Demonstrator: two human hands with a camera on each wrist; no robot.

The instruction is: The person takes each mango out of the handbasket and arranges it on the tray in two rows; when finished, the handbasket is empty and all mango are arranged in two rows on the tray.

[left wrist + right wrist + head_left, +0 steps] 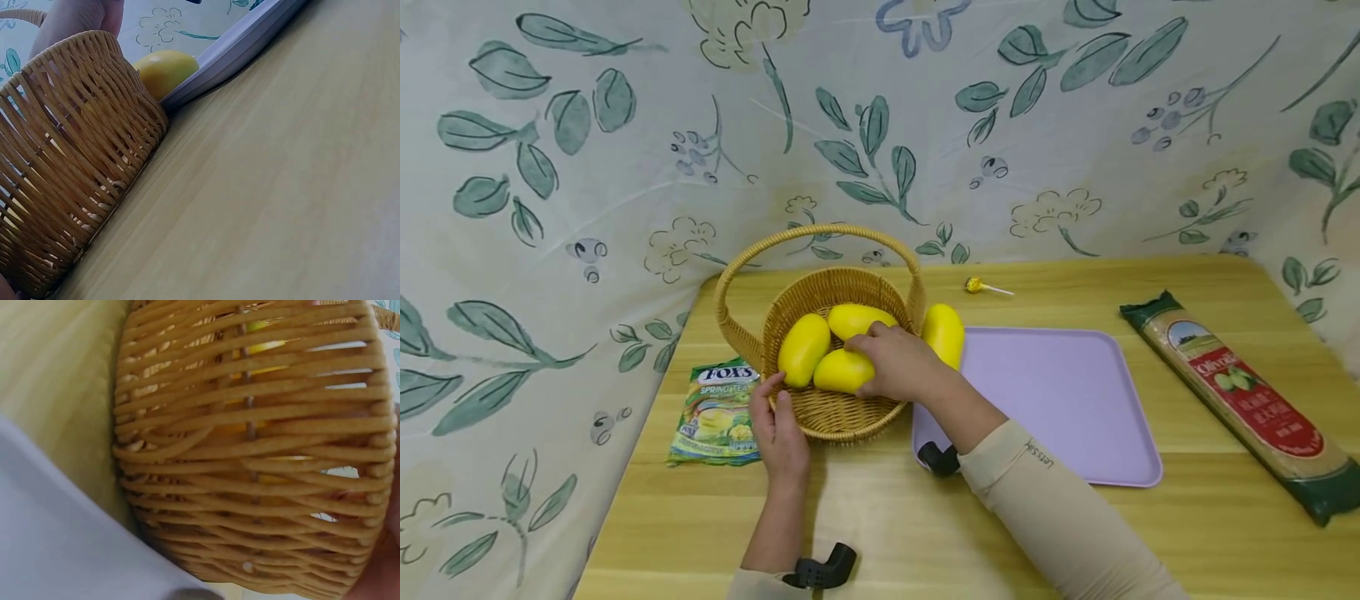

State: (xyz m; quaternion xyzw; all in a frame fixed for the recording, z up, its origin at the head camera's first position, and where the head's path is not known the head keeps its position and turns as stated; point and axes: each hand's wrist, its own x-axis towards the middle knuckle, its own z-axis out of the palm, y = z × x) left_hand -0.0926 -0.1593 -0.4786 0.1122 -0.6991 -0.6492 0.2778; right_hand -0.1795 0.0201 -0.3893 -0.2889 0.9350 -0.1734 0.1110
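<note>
A wicker basket [835,421] with a tall handle stands on the table. It holds several yellow mangoes, among them one on the left [805,348] and one at the back [857,320]. My right hand [898,362] reaches inside over the right rim and grips the front mango [842,372] by its right end. At the basket's front left, my left hand [782,433] holds the rim, thumb and fingers against the wicker. Another mango [943,333] lies outside, between the basket and the purple tray [1037,400]. Wicker fills much of both wrist views and mostly hides the hands.
Left of the basket lies a green FOX'S candy bag [715,417], partly behind it. A yellow lollipop [976,285] is behind the tray. On the far right rests a long pasta packet [1247,400]. Patterned cloth [880,125] hangs behind the table.
</note>
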